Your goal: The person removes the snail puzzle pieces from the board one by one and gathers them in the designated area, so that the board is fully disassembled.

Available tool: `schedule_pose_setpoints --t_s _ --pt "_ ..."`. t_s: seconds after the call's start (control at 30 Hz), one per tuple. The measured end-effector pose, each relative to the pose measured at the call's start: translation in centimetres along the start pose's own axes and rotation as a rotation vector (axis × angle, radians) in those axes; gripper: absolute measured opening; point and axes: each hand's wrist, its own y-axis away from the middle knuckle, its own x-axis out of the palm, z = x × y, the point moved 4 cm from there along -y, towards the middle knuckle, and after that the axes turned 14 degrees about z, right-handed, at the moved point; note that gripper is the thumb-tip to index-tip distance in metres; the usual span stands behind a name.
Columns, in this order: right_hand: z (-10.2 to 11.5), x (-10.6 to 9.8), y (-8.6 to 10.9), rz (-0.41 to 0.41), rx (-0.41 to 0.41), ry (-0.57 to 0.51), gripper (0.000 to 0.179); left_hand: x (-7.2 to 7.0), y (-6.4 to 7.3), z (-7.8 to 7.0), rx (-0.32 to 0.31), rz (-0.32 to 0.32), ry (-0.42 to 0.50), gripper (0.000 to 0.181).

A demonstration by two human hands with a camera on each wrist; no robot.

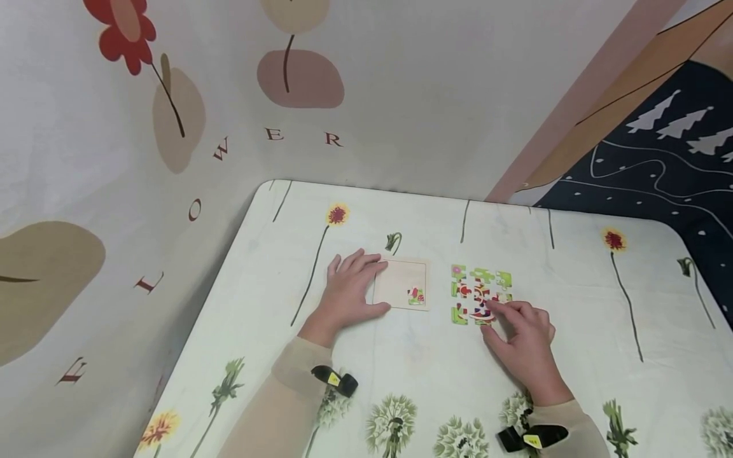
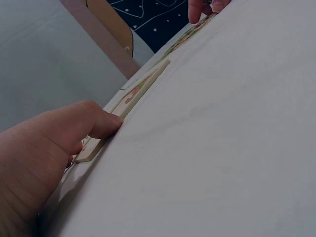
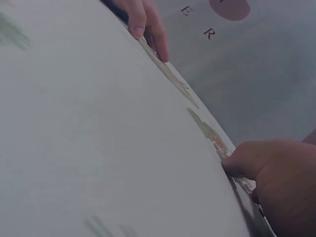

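A square wooden puzzle board (image 1: 397, 280) with a raised border lies on the table. One printed puzzle piece (image 1: 416, 296) sits in its lower right corner. My left hand (image 1: 355, 289) holds the board by its left side, thumb at the near edge and fingers at the far edge. To the right, several colourful jigsaw pieces (image 1: 459, 291) lie in loose rows with small gaps. My right hand (image 1: 523, 340) is over their near right part; thumb and index finger pinch a puzzle piece (image 1: 481, 315) in the near row. Its fingers partly hide the neighbouring pieces.
A white cloth with printed flowers covers the table (image 1: 412, 362). Behind it hangs a pale curtain (image 1: 412, 114) with flower shapes and letters. Dark fabric with white trees (image 1: 658, 146) hangs at the right. Black straps (image 1: 335, 380) are on both wrists.
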Motion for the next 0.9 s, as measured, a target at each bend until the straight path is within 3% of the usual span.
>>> schedule_pose_setpoints --t_s 0.17,0.33,0.6,0.9 --pt "0.0 -0.1 0.0 -0.022 0.069 0.016 0.060 0.2 -0.2 -0.3 0.007 0.000 -0.004 0.083" --pt "0.6 0.3 -0.6 -0.072 0.076 -0.008 0.050 0.2 -0.1 -0.3 0.014 -0.002 -0.006 0.082" --pt "3.5 3.0 -3.4 -0.069 -0.041 0.015 0.038 0.1 0.0 0.2 0.014 -0.015 0.015 0.081" --pt "7.5 6.7 -6.0 0.004 -0.114 0.051 0.033 0.0 -0.1 0.1 0.011 -0.015 -0.004 0.082"
